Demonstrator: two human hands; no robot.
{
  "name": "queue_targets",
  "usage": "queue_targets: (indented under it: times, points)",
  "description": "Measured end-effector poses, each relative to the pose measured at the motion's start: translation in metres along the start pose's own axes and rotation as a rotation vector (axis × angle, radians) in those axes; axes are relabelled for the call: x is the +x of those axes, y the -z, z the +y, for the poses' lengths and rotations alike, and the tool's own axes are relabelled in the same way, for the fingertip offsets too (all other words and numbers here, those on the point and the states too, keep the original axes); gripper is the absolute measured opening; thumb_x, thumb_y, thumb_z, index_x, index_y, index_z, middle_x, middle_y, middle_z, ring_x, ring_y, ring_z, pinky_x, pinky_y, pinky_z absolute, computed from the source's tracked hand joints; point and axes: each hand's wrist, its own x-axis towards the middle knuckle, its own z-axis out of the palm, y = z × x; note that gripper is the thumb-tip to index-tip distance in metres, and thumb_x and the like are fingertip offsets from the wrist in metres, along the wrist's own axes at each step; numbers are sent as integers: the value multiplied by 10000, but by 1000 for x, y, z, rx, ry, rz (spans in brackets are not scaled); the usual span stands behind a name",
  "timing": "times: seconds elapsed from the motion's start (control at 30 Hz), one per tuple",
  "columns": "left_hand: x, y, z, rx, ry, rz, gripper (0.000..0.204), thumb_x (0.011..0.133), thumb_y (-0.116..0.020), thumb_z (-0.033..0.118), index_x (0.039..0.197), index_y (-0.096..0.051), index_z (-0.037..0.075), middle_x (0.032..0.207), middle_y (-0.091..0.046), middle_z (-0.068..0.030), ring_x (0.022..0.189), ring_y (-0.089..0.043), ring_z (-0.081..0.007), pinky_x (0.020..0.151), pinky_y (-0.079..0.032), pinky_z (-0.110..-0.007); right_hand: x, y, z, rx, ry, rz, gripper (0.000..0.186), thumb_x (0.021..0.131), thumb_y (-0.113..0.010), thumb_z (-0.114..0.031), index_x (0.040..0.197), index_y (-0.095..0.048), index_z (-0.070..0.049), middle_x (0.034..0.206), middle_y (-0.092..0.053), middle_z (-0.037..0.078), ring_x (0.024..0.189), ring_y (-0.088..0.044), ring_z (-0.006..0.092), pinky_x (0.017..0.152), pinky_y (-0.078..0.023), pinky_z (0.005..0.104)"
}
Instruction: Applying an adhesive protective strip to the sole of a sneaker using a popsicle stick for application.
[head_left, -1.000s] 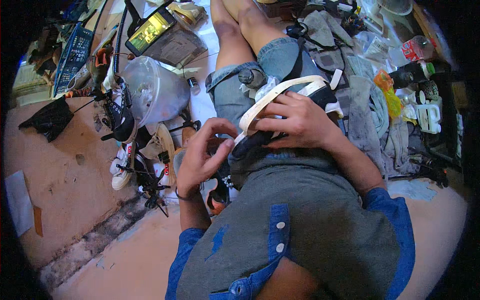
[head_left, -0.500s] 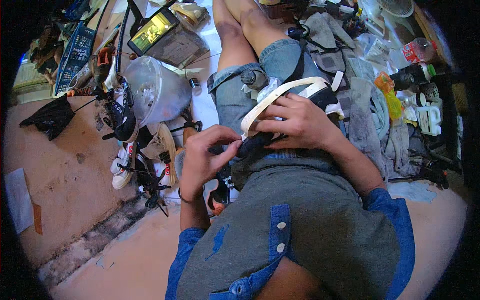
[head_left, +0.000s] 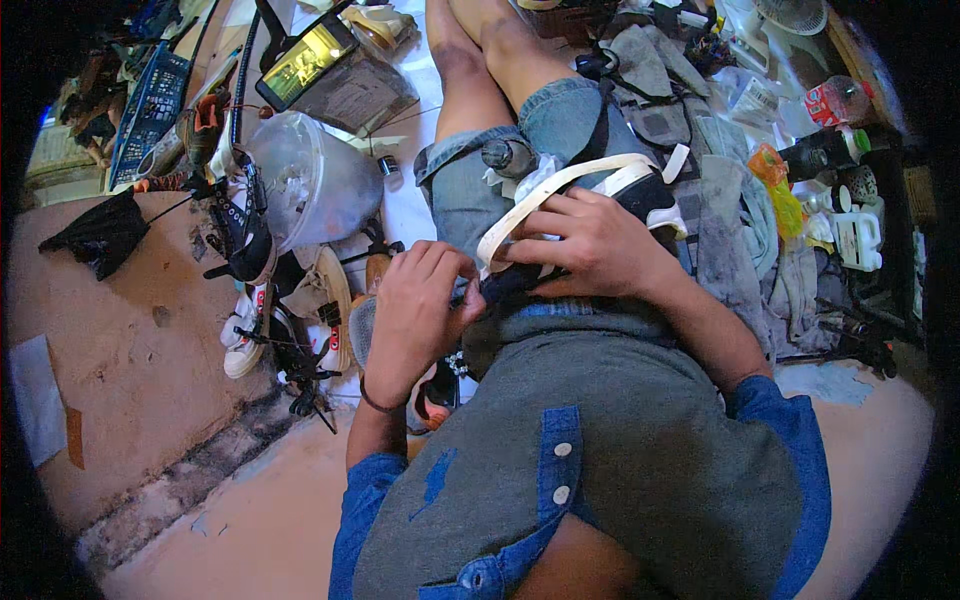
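Note:
A dark shoe point(head_left: 658, 194) lies across my lap, with a pale strip of sole rubber point(head_left: 560, 178) standing away from it in a loop. My right hand point(head_left: 600, 240) reaches under this loop, its fingers wrapped over the shoe's body. At the shoe's left end my left hand point(head_left: 425, 305) is closed, thumb and fingers pinched together beside the dark material. Whatever is between those fingertips is hidden. A dark rounded bottle point(head_left: 508, 156) with white tissue-like material beside it rests on my shorts, just beyond the strip.
Several shoes point(head_left: 245, 340) and a translucent plastic tub point(head_left: 315, 185) are at my left. Behind them a phone-like screen point(head_left: 308, 65) leans on a box. Grey cloths point(head_left: 725, 230), a white jug point(head_left: 857, 241) and bottles crowd the right side. A black cloth point(head_left: 100, 235) lies far left.
My left hand has turned over, its back now upward and the fingers curled at the shoe's end. The strip's left end has shifted slightly left. My right hand keeps its hold.

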Motion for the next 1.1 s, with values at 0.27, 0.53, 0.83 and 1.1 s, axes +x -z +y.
queue_targets:
  times: [0.27,0.53,0.83,1.1]
  points:
    - [-8,-11,-19,-820,329,-94,186,866,-705,102,972,-575,21,941,-603,-29,887,-580,-117,807,-460,-267,-2,7,3,55,1,72,500,633,-826,-278,1091,-659,-171,1088,-640,15,1041,-614,268,871,-487,414]
    - [-12,-18,-23,-1102,431,-166,174,900,-702,106,1003,-599,12,973,-623,-7,919,-578,-81,838,-457,-245,-4,7,5,59,33,76,531,647,-811,-282,1149,-651,-212,1056,-619,-11,1006,-607,235,861,-493,391]
    - [0,-1,-2,-796,454,-50,123,870,-720,73,943,-666,-10,890,-680,-48,844,-641,-100,769,-504,-257,-2,7,5,49,24,91,578,633,-819,-273,1181,-646,-214,1050,-621,-7,996,-608,232,854,-493,387]
    - [0,6,0,-130,-24,43,205,715,-765,23,906,-699,59,900,-689,-66,842,-649,-246,727,-524,-341,-2,4,4,27,17,49,523,646,-817,-279,1132,-644,-198,1049,-619,-5,996,-607,234,858,-491,394]
